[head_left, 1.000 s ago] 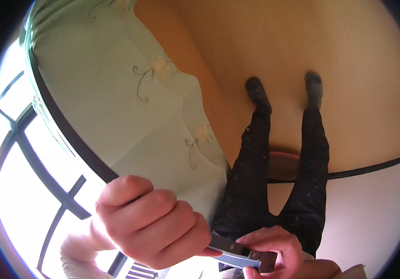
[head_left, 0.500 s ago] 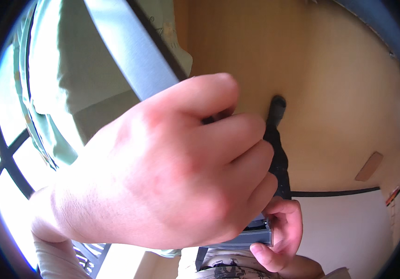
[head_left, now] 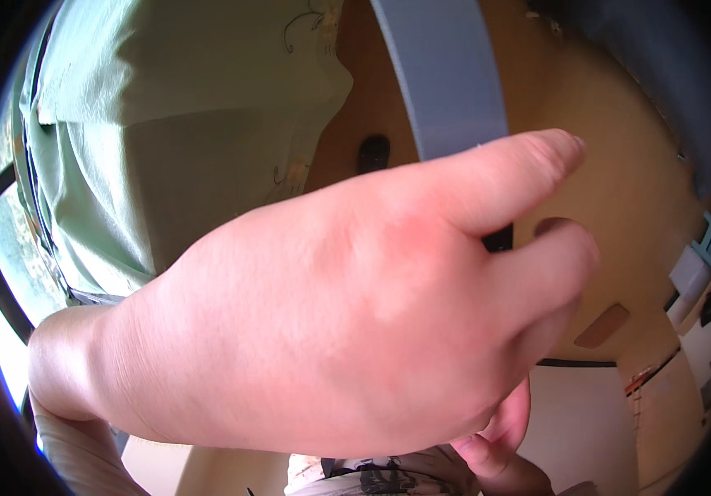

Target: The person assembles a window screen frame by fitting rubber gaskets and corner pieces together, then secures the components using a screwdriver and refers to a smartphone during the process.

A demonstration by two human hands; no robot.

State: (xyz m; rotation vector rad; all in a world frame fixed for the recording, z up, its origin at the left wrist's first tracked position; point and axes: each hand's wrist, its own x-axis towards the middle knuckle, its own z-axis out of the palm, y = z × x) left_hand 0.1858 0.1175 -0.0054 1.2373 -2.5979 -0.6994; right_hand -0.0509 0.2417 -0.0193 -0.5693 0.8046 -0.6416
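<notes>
My left hand (head_left: 372,306) fills the middle, back toward me, its fingers curled and thumb and forefinger a little apart. A broad blue-grey band (head_left: 454,74) comes down from the top edge and runs behind this hand, which seems closed round it. Between thumb and forefinger a small dark piece (head_left: 500,240) shows; I cannot tell whether it belongs to the band. Below right, my right hand (head_left: 500,455) is partly covered by the left one. Its thumb and fingers are bent toward each other, and what they hold is hidden.
A pale green cloth (head_left: 223,157) hangs at the left beside a window. On the brown floor (head_left: 554,289) are a dark oval thing (head_left: 374,153) and a small brown flat piece (head_left: 602,326). A white surface (head_left: 574,413) lies behind my right hand.
My left hand has moved right, and its thumb and forefinger have spread a little. The band has swung right with it. The dark box-like thing at my right hand is now hidden.
</notes>
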